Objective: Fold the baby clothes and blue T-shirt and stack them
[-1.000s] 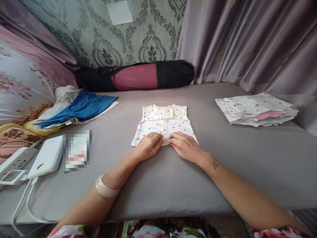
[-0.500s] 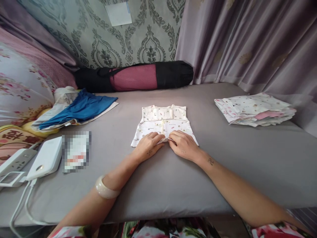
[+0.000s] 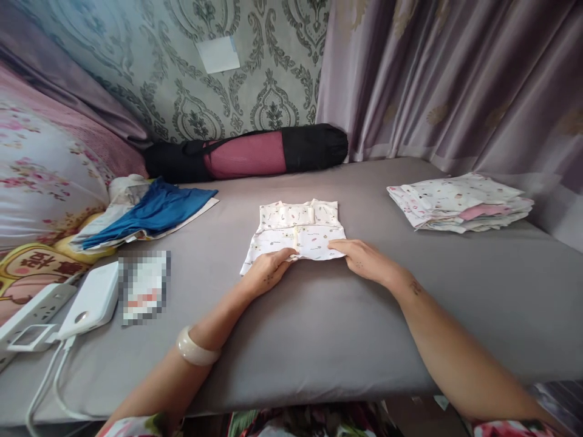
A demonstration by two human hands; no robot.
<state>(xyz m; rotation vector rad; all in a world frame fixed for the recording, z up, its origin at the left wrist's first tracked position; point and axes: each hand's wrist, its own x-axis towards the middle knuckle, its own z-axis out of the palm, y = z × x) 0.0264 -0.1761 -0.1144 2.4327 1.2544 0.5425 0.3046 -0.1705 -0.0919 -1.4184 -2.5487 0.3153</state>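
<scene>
A small white printed baby garment (image 3: 296, 233) lies flat in the middle of the grey bed sheet (image 3: 319, 321), its lower edge folded under. My left hand (image 3: 268, 271) rests on the garment's near left edge with the fingers curled onto the cloth. My right hand (image 3: 364, 260) lies flat at the near right corner, fingers stretched along the hem. A pale bangle (image 3: 195, 349) sits on my left forearm.
A stack of folded printed clothes (image 3: 458, 201) lies at the right. A black and pink rolled bag (image 3: 248, 155) runs along the wall. Blue cloth (image 3: 152, 211), a white power bank (image 3: 93, 300), a power strip (image 3: 31, 306) and cables lie at the left. Curtains hang at right.
My right hand has slid right along the hem, away from the left hand. The garment's lower right corner now looks tucked in, so the bottom edge is straighter.
</scene>
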